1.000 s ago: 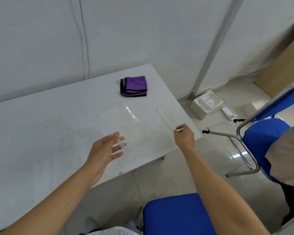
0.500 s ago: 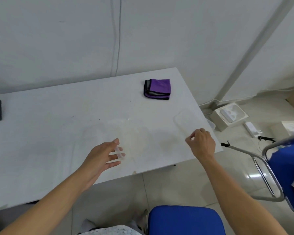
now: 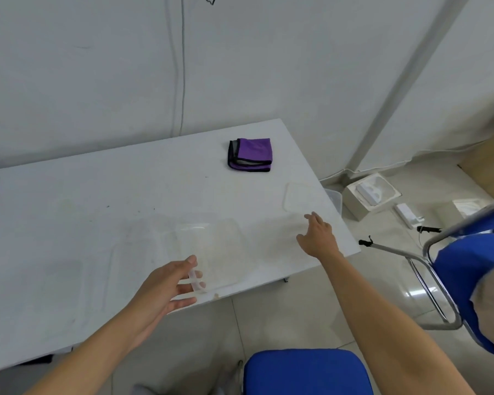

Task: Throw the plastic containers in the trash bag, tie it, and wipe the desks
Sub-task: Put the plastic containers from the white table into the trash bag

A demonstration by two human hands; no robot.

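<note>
**Lid lay just beyond your right hand, container under your left**

Your right hand (image 3: 320, 236) was spread and empty, fingertips aimed up and slightly left toward the clear lid (image 3: 303, 196), which lay flat on the table (image 3: 97, 212) just past them, close to the right edge. Its long axis appeared to run near-to-far, roughly in line with your reach, so the right hand was plainly the nearer one for it. Your left hand (image 3: 169, 283) had its grip on the near rim of the clear container (image 3: 211, 252), thumb above and fingers showing through the plastic, near the front edge of the table. The folded purple cloth (image 3: 250, 155) sat farther back, well apart from both. No trash bag was in view.
</note>
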